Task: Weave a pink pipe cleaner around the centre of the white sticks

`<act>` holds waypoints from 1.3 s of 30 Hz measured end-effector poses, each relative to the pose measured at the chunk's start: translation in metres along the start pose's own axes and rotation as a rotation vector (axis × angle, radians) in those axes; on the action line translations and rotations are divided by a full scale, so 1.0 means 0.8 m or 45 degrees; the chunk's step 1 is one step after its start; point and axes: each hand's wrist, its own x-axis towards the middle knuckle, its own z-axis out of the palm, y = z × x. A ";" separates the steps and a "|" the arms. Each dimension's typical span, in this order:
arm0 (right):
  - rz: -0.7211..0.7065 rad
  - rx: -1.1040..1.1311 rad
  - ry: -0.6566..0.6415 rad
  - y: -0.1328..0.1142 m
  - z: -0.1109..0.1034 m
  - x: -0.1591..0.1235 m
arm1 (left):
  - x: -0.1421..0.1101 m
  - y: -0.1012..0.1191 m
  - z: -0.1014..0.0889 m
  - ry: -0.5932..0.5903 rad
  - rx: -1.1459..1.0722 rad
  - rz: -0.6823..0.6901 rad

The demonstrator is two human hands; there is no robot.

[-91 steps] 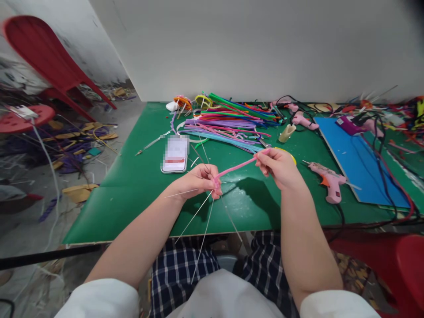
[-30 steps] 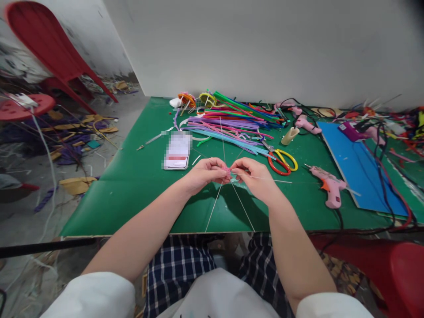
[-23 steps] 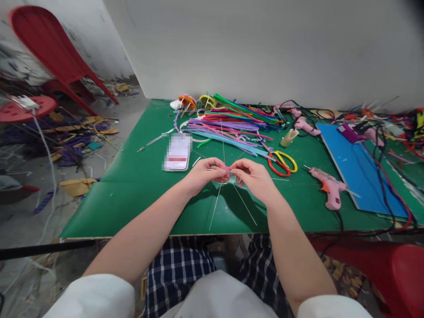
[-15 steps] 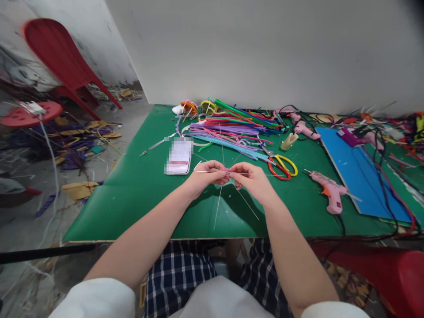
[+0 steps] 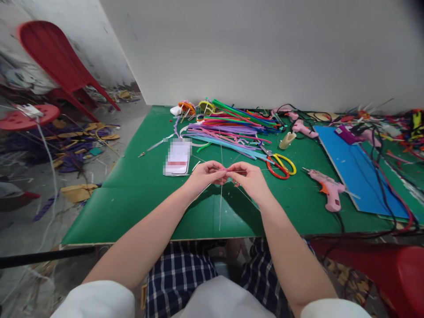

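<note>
Thin straight wires (image 5: 220, 207) fan out like spokes from a small pink bit (image 5: 224, 171) at their centre. The fingertips of my left hand (image 5: 207, 173) pinch this hub from the left, and those of my right hand (image 5: 245, 176) close on it from the right, the two hands almost touching. Fingers hide most of the hub, so how the wires join cannot be seen. Beyond my hands lies a pile of coloured pipe cleaners (image 5: 228, 131). Scissors (image 5: 281, 166) with red and yellow handles rest to the right of my right hand.
On the green table (image 5: 132, 212), a phone (image 5: 178, 157) lies left of my hands. To the right are a pink glue gun (image 5: 326, 187), a blue board (image 5: 357, 176), a cream holder (image 5: 286, 140) and tangled cables. A red chair (image 5: 56, 62) stands at the far left.
The wire spokes have turned a little between my fingers, so the near one now points almost straight toward me. Both hands keep their pinch in nearly the same place.
</note>
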 end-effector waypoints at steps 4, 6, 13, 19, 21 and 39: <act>0.000 -0.016 0.020 0.000 0.002 0.001 | 0.000 0.000 0.002 0.055 0.008 0.035; 0.009 -0.012 0.034 0.001 0.004 0.001 | 0.000 -0.001 0.002 0.078 0.013 0.051; 0.059 0.022 0.051 0.005 0.008 0.002 | 0.001 -0.002 0.003 0.090 0.027 0.059; 0.098 0.038 0.056 0.005 0.010 0.002 | 0.002 -0.003 0.003 0.084 -0.004 0.047; 0.105 0.045 0.057 0.004 0.010 0.002 | 0.003 -0.003 0.003 0.095 0.006 0.047; 0.134 0.054 0.047 0.006 0.009 0.005 | 0.001 0.000 0.008 0.119 0.075 0.055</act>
